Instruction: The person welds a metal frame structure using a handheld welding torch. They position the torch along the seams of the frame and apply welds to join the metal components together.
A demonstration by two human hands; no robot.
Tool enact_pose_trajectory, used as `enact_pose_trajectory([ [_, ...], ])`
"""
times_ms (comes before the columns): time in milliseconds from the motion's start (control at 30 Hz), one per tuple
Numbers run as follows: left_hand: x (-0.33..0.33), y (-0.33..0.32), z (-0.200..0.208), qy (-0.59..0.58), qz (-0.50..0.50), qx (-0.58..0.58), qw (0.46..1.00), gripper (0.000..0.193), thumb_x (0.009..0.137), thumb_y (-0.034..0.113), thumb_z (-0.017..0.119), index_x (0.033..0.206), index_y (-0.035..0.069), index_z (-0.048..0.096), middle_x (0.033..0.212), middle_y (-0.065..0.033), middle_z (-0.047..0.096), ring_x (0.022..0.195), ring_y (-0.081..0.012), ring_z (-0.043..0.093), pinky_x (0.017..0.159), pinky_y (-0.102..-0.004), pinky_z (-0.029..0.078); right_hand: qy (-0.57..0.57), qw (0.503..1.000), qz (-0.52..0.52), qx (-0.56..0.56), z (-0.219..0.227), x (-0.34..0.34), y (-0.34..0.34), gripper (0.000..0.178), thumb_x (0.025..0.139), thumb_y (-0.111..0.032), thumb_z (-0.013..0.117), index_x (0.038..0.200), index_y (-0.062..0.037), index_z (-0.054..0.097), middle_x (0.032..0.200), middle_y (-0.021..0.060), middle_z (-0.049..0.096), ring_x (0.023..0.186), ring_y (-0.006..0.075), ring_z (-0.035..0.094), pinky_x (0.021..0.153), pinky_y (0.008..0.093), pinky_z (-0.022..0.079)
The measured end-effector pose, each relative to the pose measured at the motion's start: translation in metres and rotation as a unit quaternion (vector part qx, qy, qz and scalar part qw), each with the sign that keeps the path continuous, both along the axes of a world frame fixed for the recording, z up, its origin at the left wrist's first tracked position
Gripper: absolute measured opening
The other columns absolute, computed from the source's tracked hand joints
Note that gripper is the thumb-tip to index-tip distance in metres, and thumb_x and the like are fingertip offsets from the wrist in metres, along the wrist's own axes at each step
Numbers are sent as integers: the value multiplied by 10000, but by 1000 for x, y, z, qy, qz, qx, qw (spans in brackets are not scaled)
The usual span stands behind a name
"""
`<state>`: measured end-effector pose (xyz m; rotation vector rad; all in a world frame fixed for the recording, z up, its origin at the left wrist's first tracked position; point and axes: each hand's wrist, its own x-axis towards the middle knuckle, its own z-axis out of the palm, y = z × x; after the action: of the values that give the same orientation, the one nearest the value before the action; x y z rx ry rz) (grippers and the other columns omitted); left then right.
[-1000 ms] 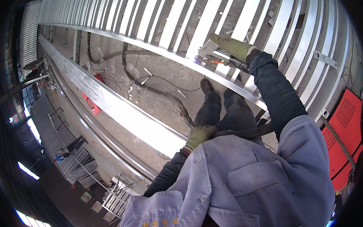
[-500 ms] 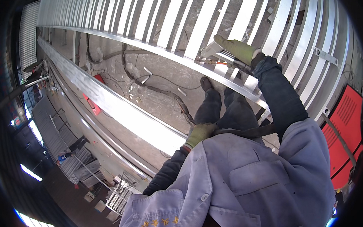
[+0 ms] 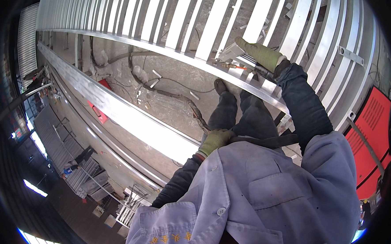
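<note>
My right hand [image 3: 263,55], in a green work glove, is closed round a boxy silver welding gun [image 3: 231,52] with a brass-and-orange nozzle [image 3: 232,66]. The gun is over the long edge rail [image 3: 181,56] of a slatted aluminium frame, by the end of a slat; whether its tip touches the metal I cannot tell. My left hand [image 3: 217,140], also gloved, is at my waist, its fingers wrapped round a thick dark cable [image 3: 272,142]. The cable runs across my front to the right and, on the other side, down to the floor.
A wide shiny aluminium beam [image 3: 133,123] lies left of my legs. Thick hose [image 3: 166,94] and offcuts [image 3: 195,95] are on the concrete floor by my shoes. A red slotted cabinet [image 3: 372,131] stands at the right. Stacked profiles [image 3: 86,171] are at the lower left.
The slatted frame has shifted slightly left in view, and the gun sits a little farther right along the rail. Both hands keep their grips.
</note>
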<state>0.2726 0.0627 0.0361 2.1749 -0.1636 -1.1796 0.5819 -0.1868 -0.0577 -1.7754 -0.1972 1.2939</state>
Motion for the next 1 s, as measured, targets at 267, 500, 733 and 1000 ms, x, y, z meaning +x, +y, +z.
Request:
enact_pose_trajectory([
  [267,0,2,2,11,-2,7,1000,290,948,335,739,1204,200,756,1197,-139,779,1156,-395,739,993,-492,571,-5,999,15,-41,48,9,11,1326,892,-1064,140,1606,-39,585,1549,302,634,1459,396,621,1268,424,444],
  [500,-5,4,-2,0,-2,5,1000,294,946,336,739,1208,204,750,1200,-135,779,1153,-394,740,992,-492,573,26,999,8,-39,72,13,13,1353,870,-1087,180,1566,-18,633,1436,300,711,1353,391,699,1230,431,476],
  [733,-4,3,0,13,1,6,1000,301,934,345,752,1201,205,750,1194,-135,780,1156,-393,737,991,-489,571,3,999,18,-50,72,10,12,1353,883,-1074,153,1625,-20,562,1555,311,628,1463,420,616,1277,435,427],
  [1000,-3,1,-1,10,-11,15,1000,293,936,345,752,1192,203,751,1188,-134,782,1147,-393,741,980,-493,573,5,997,30,-64,61,7,8,1361,886,-1061,79,1658,-29,513,1580,291,614,1497,419,584,1311,445,390],
])
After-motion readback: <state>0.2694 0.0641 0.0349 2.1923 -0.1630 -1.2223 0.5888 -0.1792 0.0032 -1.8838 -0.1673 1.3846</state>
